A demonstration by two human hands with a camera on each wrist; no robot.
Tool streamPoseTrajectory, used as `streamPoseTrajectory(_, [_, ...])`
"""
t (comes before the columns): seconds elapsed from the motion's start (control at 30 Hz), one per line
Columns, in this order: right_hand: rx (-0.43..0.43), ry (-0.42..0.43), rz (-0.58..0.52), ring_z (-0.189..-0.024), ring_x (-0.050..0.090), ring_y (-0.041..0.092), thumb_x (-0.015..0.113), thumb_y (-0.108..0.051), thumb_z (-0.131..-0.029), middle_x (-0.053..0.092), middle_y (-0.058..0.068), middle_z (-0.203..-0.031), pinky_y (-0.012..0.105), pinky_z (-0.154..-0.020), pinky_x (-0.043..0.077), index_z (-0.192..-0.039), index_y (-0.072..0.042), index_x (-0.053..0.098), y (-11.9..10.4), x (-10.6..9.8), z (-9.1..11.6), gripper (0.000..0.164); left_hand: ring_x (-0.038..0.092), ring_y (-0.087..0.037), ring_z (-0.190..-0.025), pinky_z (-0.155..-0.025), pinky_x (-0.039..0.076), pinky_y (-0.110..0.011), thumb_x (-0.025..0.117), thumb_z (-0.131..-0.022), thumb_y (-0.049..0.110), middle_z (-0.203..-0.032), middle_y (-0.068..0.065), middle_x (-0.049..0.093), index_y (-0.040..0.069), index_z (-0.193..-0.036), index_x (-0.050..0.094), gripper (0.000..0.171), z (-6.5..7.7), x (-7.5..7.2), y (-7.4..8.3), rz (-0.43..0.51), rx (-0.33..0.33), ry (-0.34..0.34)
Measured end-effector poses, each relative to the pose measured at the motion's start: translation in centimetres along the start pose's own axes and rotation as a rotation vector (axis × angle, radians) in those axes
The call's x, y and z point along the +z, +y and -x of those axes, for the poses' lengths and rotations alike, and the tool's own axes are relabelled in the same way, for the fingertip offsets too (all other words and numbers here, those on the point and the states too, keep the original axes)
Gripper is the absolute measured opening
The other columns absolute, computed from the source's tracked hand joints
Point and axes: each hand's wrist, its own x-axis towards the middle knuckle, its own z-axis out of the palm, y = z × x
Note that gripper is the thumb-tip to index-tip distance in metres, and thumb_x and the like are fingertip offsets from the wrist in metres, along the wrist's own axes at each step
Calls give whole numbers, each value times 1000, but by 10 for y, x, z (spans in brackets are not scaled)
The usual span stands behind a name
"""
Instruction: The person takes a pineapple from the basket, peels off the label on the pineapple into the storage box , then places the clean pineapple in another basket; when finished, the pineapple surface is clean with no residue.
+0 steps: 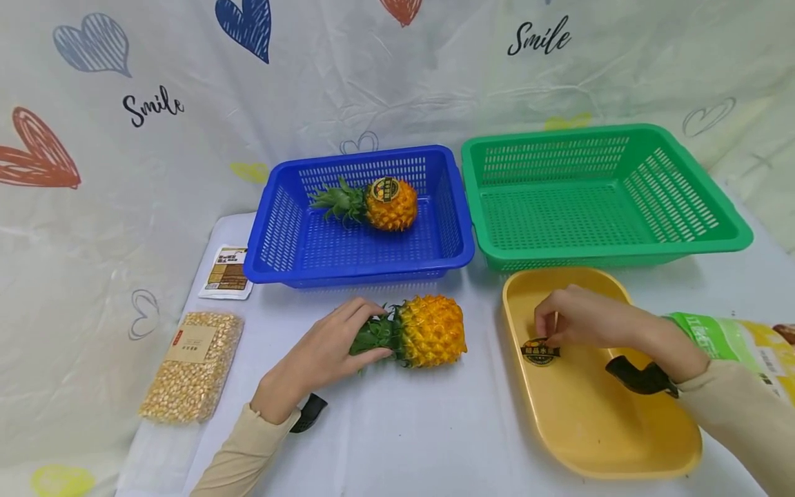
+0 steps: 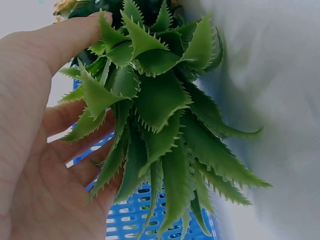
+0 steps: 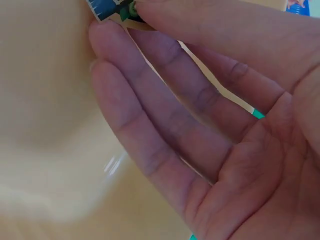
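By its leafy green crown (image 2: pixel 162 100), my left hand (image 1: pixel 332 348) holds a small orange pineapple (image 1: pixel 433 331), which lies on its side in front of the blue basket. The thumb lies along the near side of the leaves, with the other fingers behind them. My right hand (image 1: pixel 586 317) is over the yellow tray (image 1: pixel 605 442), pinching a black and gold label (image 1: pixel 540 351) between thumb and fingertips. Only a corner of that label (image 3: pixel 112 7) shows at the top of the right wrist view. Another pineapple (image 1: pixel 394 206), bearing a similar round label, lies in the blue basket (image 1: pixel 360 270).
A green basket (image 1: pixel 609 247) stands at the back right, beside the blue one. At the left are a bag of corn kernels (image 1: pixel 192 373) and a small white and brown packet (image 1: pixel 227 273). A green and yellow package (image 1: pixel 739 338) sits right of the tray, partly behind my right forearm.
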Motion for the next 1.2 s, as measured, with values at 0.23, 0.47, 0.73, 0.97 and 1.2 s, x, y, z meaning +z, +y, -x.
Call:
streamPoseTrajectory(0.23, [-46, 42, 93, -67, 58, 0, 87, 4, -77, 66, -15, -75, 24, -61, 52, -76, -19, 69, 1, 6, -5, 29, 64, -24, -118, -97, 57, -42, 81, -94, 32, -129, -7, 63, 7, -136, 61, 53, 0, 0, -1, -1, 0, 3])
streamPoseTrajectory(0.47, [9, 102, 219, -66, 47, 3, 90, -1, -72, 53, -14, -72, 25, -58, 42, -77, -19, 62, -4, 12, -6, 34, 64, -24, -116, -96, 57, -42, 82, -93, 31, -129, -8, 63, 7, -135, 61, 52, -1, 0, -1, -2, 17, 13])
streamPoseTrajectory(0.73, [57, 140, 247, -64, 45, 5, 89, -9, -79, 47, -13, -70, 25, -58, 37, -82, -19, 61, -8, 14, -5, 31, 65, -24, -116, -97, 56, -42, 83, -93, 31, -128, -7, 64, 7, -134, 62, 52, -1, 1, 0, -4, 18, 19])
streamPoseTrajectory(0.97, [75, 164, 266, -62, 48, 5, 80, -4, -85, 54, -13, -71, 25, -56, 41, -87, -15, 68, -17, 9, -1, 16, 65, -24, -114, -95, 57, -42, 82, -94, 33, -128, -8, 64, 7, -135, 62, 52, 0, 2, 2, -15, 25, 13])
streamPoseTrajectory(1.2, [36, 149, 266, -68, 54, 1, 80, -17, -93, 62, -16, -84, 26, -61, 49, -100, -22, 71, -65, -7, 2, 13, 65, -23, -112, -93, 58, -41, 82, -93, 32, -126, -6, 63, 8, -134, 62, 52, 1, 1, 2, -24, 28, 24])
